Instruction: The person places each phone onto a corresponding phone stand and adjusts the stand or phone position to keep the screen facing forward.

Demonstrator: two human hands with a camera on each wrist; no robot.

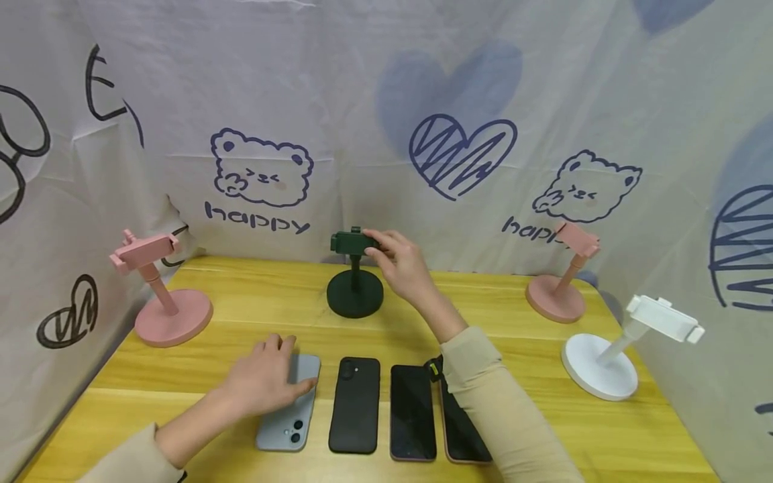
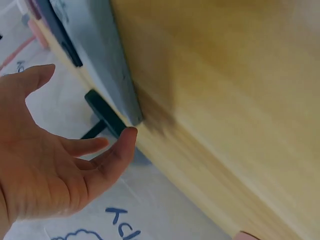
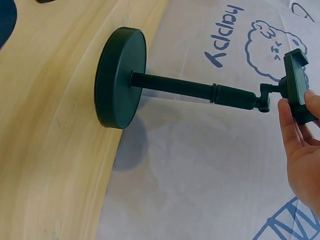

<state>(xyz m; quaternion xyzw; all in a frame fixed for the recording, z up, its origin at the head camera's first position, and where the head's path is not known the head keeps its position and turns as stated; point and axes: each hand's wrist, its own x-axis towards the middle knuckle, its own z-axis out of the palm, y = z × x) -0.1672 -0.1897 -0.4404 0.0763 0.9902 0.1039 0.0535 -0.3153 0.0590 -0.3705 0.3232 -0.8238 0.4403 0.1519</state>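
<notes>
At the back middle of the table stands a dark green phone stand (image 1: 355,295) with a round base. My right hand (image 1: 401,265) pinches the right end of its clamp head, thumb on the front and fingers behind, as the right wrist view shows. My left hand (image 1: 260,379) hovers over a light blue smartphone (image 1: 280,429) lying back up, its cameras toward me. In the left wrist view the left fingertips (image 2: 129,134) are right at the phone's far end, and the thumb is spread away from them.
Right of the blue phone lie a black smartphone (image 1: 355,409), back up, and two dark-screened phones (image 1: 413,416), one partly under my right sleeve. Pink stands (image 1: 175,318) (image 1: 555,298) flank the table, with a white stand (image 1: 600,369) at right. A printed cloth (image 1: 362,100) hangs behind.
</notes>
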